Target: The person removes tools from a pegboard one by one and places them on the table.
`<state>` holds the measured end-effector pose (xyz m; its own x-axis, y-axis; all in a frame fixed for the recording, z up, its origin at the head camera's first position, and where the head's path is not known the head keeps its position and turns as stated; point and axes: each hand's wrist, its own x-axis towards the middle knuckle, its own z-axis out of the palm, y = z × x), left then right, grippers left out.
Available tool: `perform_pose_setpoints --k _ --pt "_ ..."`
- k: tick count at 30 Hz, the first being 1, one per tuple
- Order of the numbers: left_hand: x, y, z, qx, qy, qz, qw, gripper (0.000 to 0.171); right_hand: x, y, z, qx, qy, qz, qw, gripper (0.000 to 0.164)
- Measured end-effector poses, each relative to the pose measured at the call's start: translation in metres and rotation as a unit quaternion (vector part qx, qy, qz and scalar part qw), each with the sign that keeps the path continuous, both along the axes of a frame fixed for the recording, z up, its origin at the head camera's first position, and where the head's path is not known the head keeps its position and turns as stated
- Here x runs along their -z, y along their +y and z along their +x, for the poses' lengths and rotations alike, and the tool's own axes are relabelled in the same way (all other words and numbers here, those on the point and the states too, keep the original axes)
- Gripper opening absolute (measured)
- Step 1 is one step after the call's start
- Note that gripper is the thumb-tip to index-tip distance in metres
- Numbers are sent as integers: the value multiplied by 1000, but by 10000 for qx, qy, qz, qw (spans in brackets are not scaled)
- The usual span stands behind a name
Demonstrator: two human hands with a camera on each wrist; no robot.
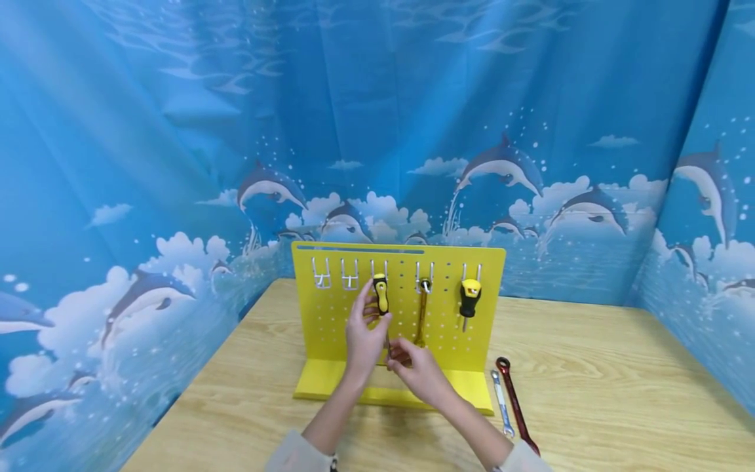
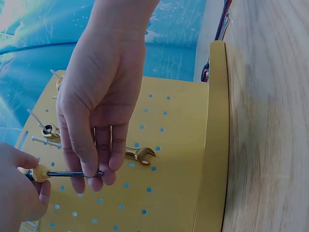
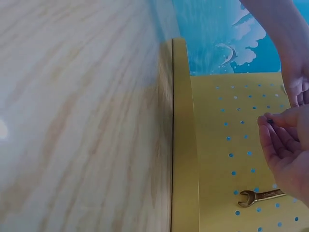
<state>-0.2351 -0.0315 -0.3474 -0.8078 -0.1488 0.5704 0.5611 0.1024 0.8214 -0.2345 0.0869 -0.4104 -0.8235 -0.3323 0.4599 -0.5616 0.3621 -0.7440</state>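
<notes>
Blue dolphin-print curtain [image 1: 377,98] behind a wooden desk [image 1: 578,354] with a yellow pegboard [image 1: 330,337]. Head view: slim screwdriver [image 1: 381,298] near-upright before the third hook from left, contact with the hook unclear; left hand [image 1: 364,334] pinches its handle, right hand [image 1: 421,372] its shaft low down. Gold wrench [image 1: 422,316] and stubby screwdriver [image 1: 469,298] hang to the right; red wrench [image 1: 516,400] and silver wrench [image 1: 501,401] lie beside the board. Left-wrist view: right fingers closed on the shaft near its tip, left fingers on the handle. Right-wrist view: dark tip between right thumb and fingers; left grip unclear.
</notes>
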Motion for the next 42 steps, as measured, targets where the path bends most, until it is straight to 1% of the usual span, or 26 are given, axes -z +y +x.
perform_pose_setpoints --k 5,9,13,18,20,21,27,30,33,37,40,42 --pt "17 -3 -8 127 -82 -115 9998 69 -1 2 9 -180 -65 -118 9997 20" --pt "18 -3 -5 173 -87 -160 9997 71 -6 5 17 -286 -102 -234 9993 21" --pt "14 -3 0 243 -31 -127 9996 71 -13 9 25 -253 -178 -267 9992 22" --pt "7 2 8 378 21 -45 9993 69 -19 16 32 -254 -129 -271 9992 26" --pt "3 6 13 466 25 -12 9989 69 -20 19 35 -227 -71 -248 9994 27" --pt "-1 7 17 488 39 -27 9988 68 -21 21 37 -189 -69 -226 9995 27" --pt "-21 21 40 706 67 -62 9975 65 -22 36 47 32 247 -141 9996 32" --pt "-22 29 44 819 51 -69 9966 66 -20 45 51 158 500 -95 9986 34" --pt "-20 39 45 935 24 -105 9956 66 -17 55 55 317 794 -10 9963 36" --pt "0 53 34 1170 95 -104 9930 70 -12 70 61 467 1145 49 9923 38" --pt "14 65 27 1318 122 -127 9911 73 -7 81 66 596 1300 56 9897 39" --pt "15 73 28 1398 68 -127 9901 74 -4 89 69 723 1324 42 9885 40"
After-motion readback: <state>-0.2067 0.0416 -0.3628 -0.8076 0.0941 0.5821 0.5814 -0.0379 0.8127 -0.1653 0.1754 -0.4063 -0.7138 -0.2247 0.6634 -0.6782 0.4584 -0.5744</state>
